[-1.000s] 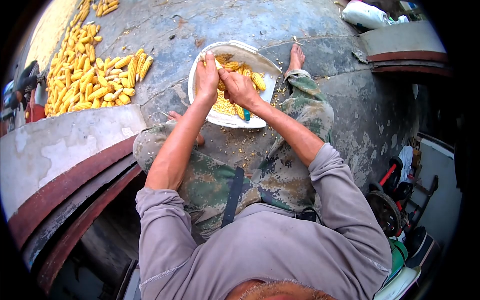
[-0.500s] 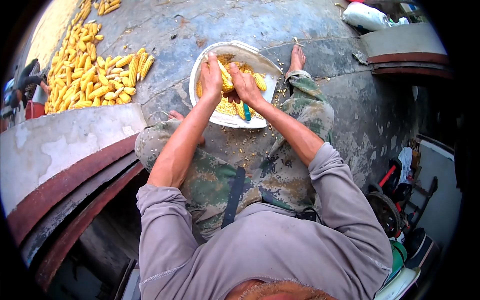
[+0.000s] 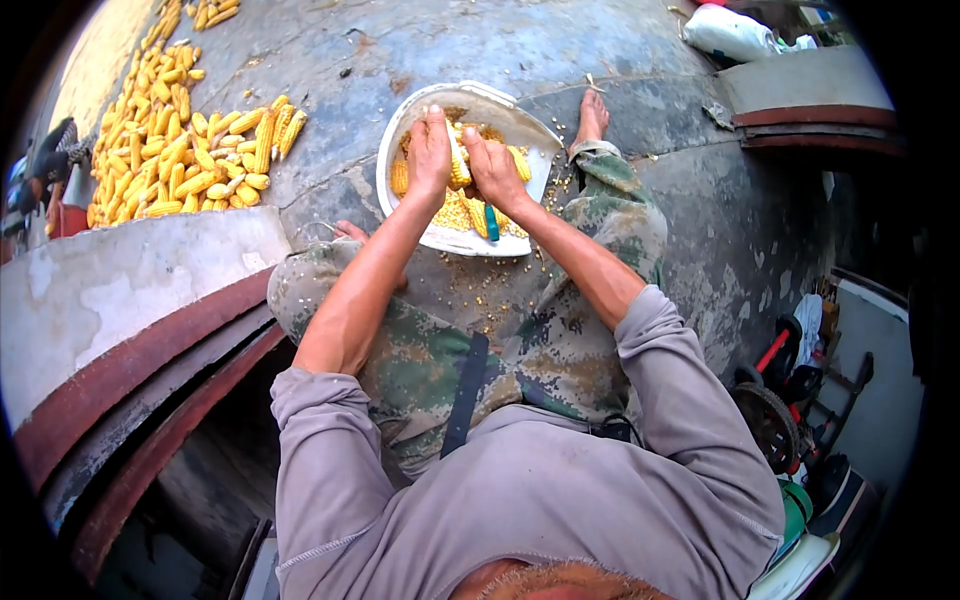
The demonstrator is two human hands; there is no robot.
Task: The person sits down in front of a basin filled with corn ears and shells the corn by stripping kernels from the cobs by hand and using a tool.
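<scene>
An ear of corn (image 3: 459,165) is held between my two hands above a white basin (image 3: 540,150). My left hand (image 3: 430,155) wraps its left side, fingers closed. From the other side my right hand (image 3: 492,172) grips it, thumb pointing up; the fingertips are hidden. Loose kernels (image 3: 455,214) cover part of the basin's bottom, with more ears (image 3: 521,163) lying around them. A teal handle (image 3: 491,222) sticks up by an ear near the basin's front, its other end not visible.
A large heap of yellow corn ears (image 3: 165,150) lies on the concrete floor at left. Spilled kernels (image 3: 490,300) dot the ground between my legs. Another person's arm (image 3: 55,205) shows at the far left beside a red container (image 3: 70,222). A white sack (image 3: 728,33) rests at upper right.
My hands have turned the ear slightly, and less of it shows between them. At the far left, the other person's arm has moved left and down.
</scene>
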